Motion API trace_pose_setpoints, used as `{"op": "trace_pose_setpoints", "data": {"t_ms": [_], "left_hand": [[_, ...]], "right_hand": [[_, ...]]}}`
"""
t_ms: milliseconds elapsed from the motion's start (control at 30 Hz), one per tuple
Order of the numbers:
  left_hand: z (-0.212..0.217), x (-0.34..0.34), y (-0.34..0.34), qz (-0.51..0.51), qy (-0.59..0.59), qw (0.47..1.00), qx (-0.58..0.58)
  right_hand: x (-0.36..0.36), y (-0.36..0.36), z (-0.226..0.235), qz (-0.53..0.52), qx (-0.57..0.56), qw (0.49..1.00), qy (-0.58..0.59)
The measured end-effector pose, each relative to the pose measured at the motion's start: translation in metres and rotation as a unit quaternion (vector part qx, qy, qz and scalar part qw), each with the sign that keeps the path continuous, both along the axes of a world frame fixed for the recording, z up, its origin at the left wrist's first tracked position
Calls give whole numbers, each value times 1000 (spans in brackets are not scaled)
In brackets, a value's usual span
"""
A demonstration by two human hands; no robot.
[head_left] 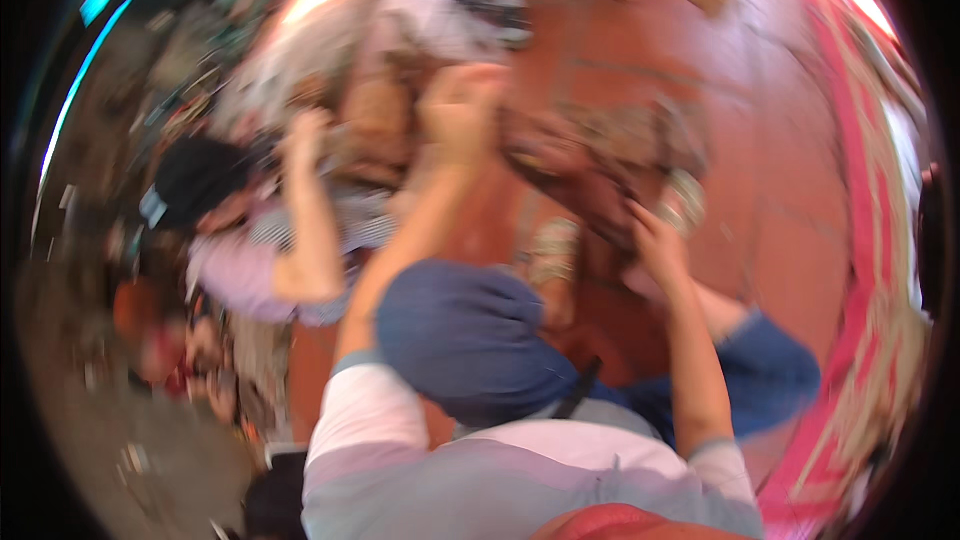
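Blurred brown, mottled bundle (590,165), perhaps cloth or leather, lying on a red floor (790,210), stretched between both sets of fingers. Left hand (462,105) raised at the bundle's upper left end, fingers seemingly curled against it; too smeared by motion to tell whether closed on it. Right hand (658,240) at the bundle's lower right edge, fingers (640,215) bent and pressed onto the brown material; grip itself unclear. Both forearms bare, reaching up from pale striped sleeves (370,410). Between the forearms and below the fingers, a rounded dark blue cloth shape (465,340). Just below the bundle, between the two hands, a patterned sandal-like object (555,250); a second pale patterned one (685,202) just right of the right fingers. Left of the left fingers, another person's raised bare arm (305,210), with a dark cap (195,175) and a striped lilac garment (250,270) beside it. Far right of the right fingers, a pink band with pale fringe (860,270) along the floor's edge. Everything heavily motion-blurred.
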State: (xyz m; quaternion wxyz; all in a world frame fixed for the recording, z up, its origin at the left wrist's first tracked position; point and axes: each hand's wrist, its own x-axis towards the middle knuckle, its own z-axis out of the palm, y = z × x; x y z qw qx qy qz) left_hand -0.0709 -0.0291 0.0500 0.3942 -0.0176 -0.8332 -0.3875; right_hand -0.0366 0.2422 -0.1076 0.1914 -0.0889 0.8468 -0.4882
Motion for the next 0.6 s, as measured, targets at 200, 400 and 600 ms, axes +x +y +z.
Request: {"op": "trace_pose_setpoints", "data": {"t_ms": [200, 400, 600], "left_hand": [[-10, -16, 13, -80, 33, 979, 184], [-19, -11, 2, -47, 72, 987, 136], [-17, -22, 6, -75, 61, 979, 182]], "right_hand": [[-4, 17, -37, -42, -68, 995, 54], [2, 21, -9, -34, -144, 986, -78], [-12, 1, 0, -66, -151, 982, -95]]}}
